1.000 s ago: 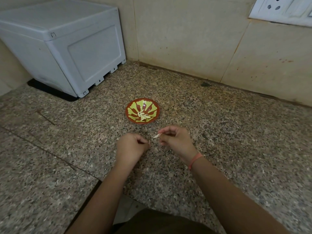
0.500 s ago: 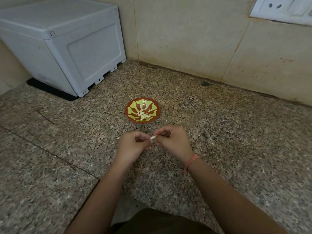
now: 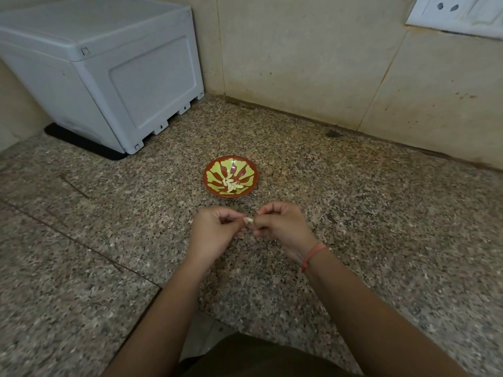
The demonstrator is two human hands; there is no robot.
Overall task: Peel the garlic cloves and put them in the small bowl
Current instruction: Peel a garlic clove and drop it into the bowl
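Observation:
A small red bowl (image 3: 215, 186) with a yellow-green leaf pattern sits on the granite counter and holds several pale peeled garlic cloves (image 3: 232, 185). Just in front of it, a pale garlic clove (image 3: 249, 220) is pinched between both hands. My left hand (image 3: 213, 235) grips its left end with curled fingers. My right hand (image 3: 280, 227), with an orange band at the wrist, pinches its right end. Most of the clove is hidden by my fingertips.
A grey plastic appliance box (image 3: 109, 69) on a black mat stands at the back left. Beige tiled walls (image 3: 299, 58) meet in a corner behind the bowl, with a white socket plate (image 3: 457, 14) at the top right. A dark speck (image 3: 333, 134) lies near the wall.
My hands were slightly apart with the clove in my right fingertips. They have come together, and both now pinch the clove.

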